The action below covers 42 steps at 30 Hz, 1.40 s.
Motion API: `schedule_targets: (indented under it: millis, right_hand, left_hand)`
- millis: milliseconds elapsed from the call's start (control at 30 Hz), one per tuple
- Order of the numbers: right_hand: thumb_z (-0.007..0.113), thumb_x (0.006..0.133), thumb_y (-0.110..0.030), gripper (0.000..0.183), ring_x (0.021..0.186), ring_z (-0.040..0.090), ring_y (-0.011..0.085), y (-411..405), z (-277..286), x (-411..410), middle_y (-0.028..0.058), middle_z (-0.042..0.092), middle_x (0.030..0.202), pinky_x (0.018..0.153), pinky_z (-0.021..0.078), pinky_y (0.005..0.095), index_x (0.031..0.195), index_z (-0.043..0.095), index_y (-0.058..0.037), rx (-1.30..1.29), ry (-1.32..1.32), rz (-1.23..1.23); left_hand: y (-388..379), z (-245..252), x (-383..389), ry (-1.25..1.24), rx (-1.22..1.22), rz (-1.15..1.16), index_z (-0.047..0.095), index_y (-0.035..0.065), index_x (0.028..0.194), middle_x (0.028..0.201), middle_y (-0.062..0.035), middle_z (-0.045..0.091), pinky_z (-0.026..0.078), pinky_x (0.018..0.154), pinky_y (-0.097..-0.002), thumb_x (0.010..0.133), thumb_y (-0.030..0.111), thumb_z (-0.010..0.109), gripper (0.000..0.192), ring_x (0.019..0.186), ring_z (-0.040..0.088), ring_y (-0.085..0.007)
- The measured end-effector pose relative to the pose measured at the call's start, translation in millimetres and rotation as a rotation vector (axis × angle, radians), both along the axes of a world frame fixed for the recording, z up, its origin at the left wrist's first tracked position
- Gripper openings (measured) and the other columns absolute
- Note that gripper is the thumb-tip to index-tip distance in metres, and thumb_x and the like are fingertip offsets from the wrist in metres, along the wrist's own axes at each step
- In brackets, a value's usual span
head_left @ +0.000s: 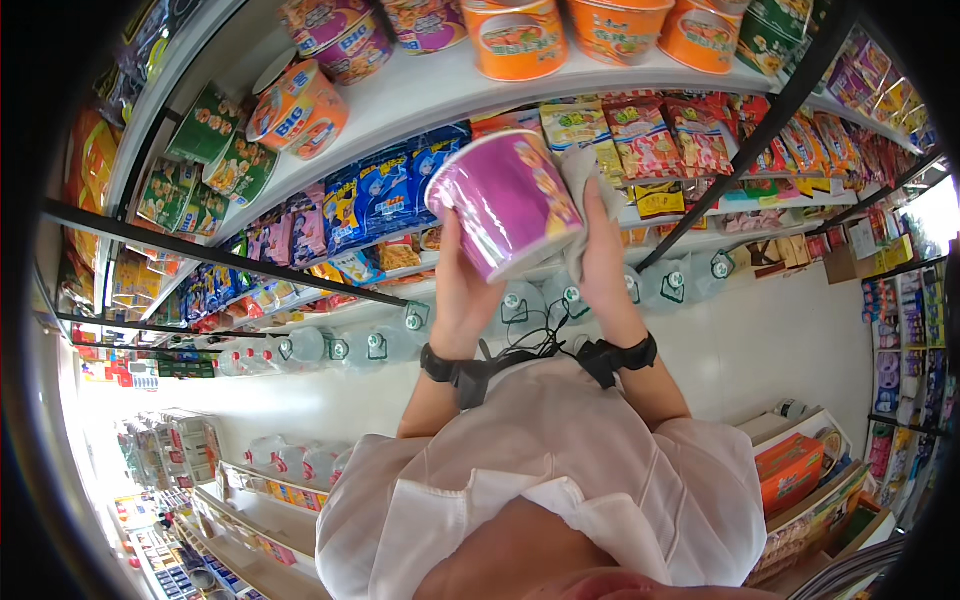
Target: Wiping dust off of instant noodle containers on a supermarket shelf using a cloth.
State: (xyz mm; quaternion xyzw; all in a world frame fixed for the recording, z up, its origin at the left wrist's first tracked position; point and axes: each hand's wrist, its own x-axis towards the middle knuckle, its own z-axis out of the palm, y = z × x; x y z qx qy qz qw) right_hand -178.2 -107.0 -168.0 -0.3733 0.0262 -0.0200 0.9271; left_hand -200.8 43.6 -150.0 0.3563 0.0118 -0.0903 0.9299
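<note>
A purple instant noodle tub (pixel 510 206) is tilted in the air before the shelves, between both my hands. My left hand (pixel 469 277) grips its lower left side. On the other side, my right hand (pixel 600 240) presses a grey cloth (pixel 589 184) against the tub's wall. The tub's rim points up and to the left. Behind and above it, more instant noodle tubs stand on a white shelf (pixel 420 90), among them an orange tub (pixel 517 41) and a purple tub (pixel 349 52).
Snack packets (pixel 382 187) fill the lower shelves. Large clear water bottles (pixel 375 345) line the floor beneath. Black shelf posts (pixel 757 135) cross the view on both sides. Behind me are low shelves (pixel 262 517), an orange box (pixel 787 472) and wire baskets (pixel 169 450).
</note>
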Motion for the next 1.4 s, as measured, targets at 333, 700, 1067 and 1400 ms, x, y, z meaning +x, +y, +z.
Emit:
schedule_targets:
  millis: [333,700,1067,1400]
  right_hand:
    - [0.057,0.09,-0.016,0.042,0.139,0.039,0.0308,-39.0,-20.8,-10.3,0.0082,0.051,0.143,0.115,0.0269,0.0508,0.132,0.06,-0.0136,-1.324,-0.867,-0.204]
    - [0.045,0.103,-0.037,0.044,0.112,0.061,0.0211,-68.8,-48.7,-11.5,0.0139,0.064,0.121,0.093,0.0482,0.0332,0.125,0.059,-0.0023,-0.599,-0.166,-0.033]
    - [0.044,0.1,-0.057,0.063,0.103,0.064,0.0121,14.0,-16.4,-53.1,0.0087,0.064,0.121,0.085,0.0516,0.0262,0.138,0.049,-0.0072,-0.363,0.16,0.594]
    - [0.042,0.105,-0.041,0.053,0.12,0.052,0.0134,57.7,-23.1,-91.2,0.0061,0.053,0.134,0.101,0.0428,0.0284,0.141,0.043,-0.0024,-0.185,0.044,0.488]
  left_hand:
    - [-37.1,-47.6,3.0,0.249,-0.306,-0.048,0.04,0.0144,0.147,0.151,-0.0078,0.042,0.03,0.115,-0.0476,0.1,0.057,0.039,0.064,0.138,0.04,-0.0276]
    - [-14.0,-29.2,-28.6,0.206,-0.497,0.008,0.032,0.0134,0.151,0.154,-0.0131,0.036,0.027,0.115,-0.0575,0.094,0.061,0.048,0.076,0.142,0.033,-0.0331]
    - [15.5,-2.0,-120.8,-0.014,0.335,0.44,0.046,0.0025,0.133,0.121,-0.0068,0.061,0.047,0.097,-0.0314,0.089,0.016,0.071,0.052,0.108,0.061,-0.0153]
    - [70.8,-35.7,-156.8,-0.149,0.545,0.62,0.036,-0.0022,0.14,0.13,-0.0138,0.054,0.043,0.104,-0.0357,0.079,0.016,0.082,0.079,0.121,0.052,-0.0195]
